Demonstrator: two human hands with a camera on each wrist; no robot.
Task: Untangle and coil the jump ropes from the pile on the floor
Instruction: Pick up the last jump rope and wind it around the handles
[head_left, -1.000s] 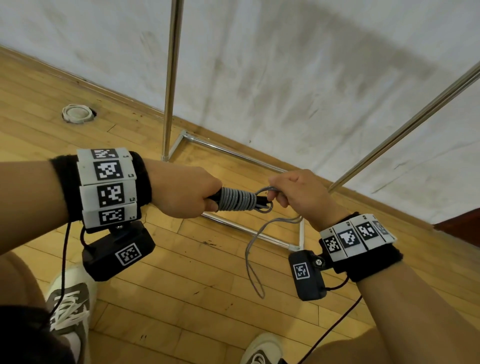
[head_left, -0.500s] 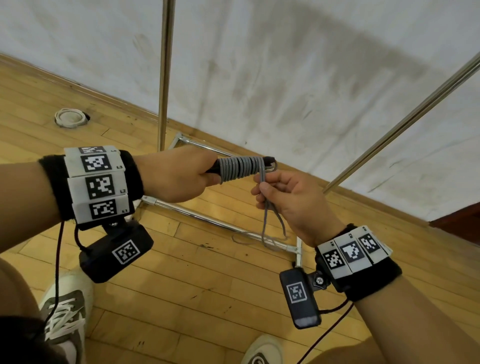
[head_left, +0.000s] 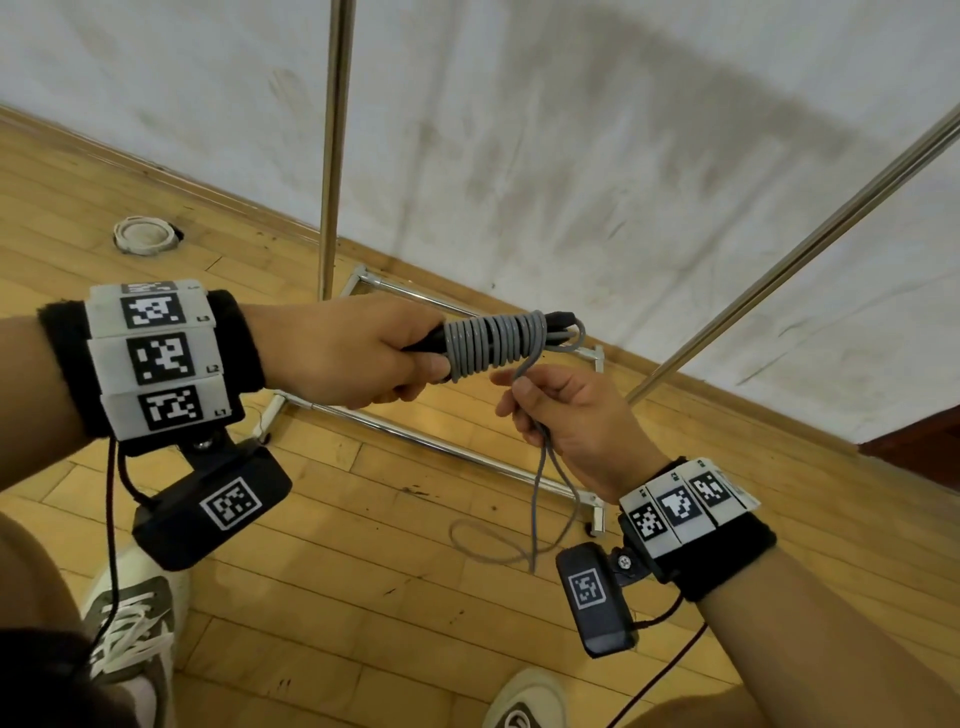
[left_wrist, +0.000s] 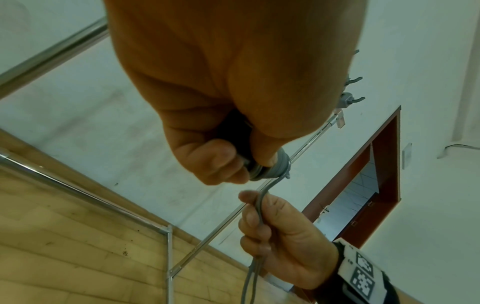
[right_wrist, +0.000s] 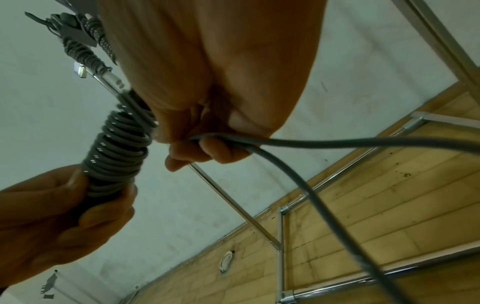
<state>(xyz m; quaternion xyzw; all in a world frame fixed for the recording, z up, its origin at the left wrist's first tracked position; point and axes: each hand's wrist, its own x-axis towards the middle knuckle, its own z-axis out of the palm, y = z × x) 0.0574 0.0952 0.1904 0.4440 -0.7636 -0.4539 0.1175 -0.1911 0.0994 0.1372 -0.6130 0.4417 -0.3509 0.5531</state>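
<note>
My left hand (head_left: 363, 358) grips the black handles (head_left: 426, 343) of a grey jump rope, held level at chest height. Many turns of the grey rope (head_left: 493, 345) are wound tightly round the handles, and the same coil (right_wrist: 116, 152) fills the left of the right wrist view. Just below the coil's end, my right hand (head_left: 566, 415) holds the doubled loose rope in curled fingers (left_wrist: 255, 218). The free tail (head_left: 540, 499) hangs down from that hand and ends in a loop near the floor. The handle tips (head_left: 563, 318) stick out past the coil.
A chrome clothes rack stands against the wall, with an upright pole (head_left: 332, 150), a slanted pole (head_left: 810, 249) and a base frame (head_left: 436, 441) on the wooden floor. A white ring (head_left: 145, 235) lies on the floor far left. My shoes (head_left: 130, 623) are below.
More turns of rope have gone onto the handles. My right hand has come from the coil's tip to below it, and the hanging tail has shortened. Both hands rose slightly.
</note>
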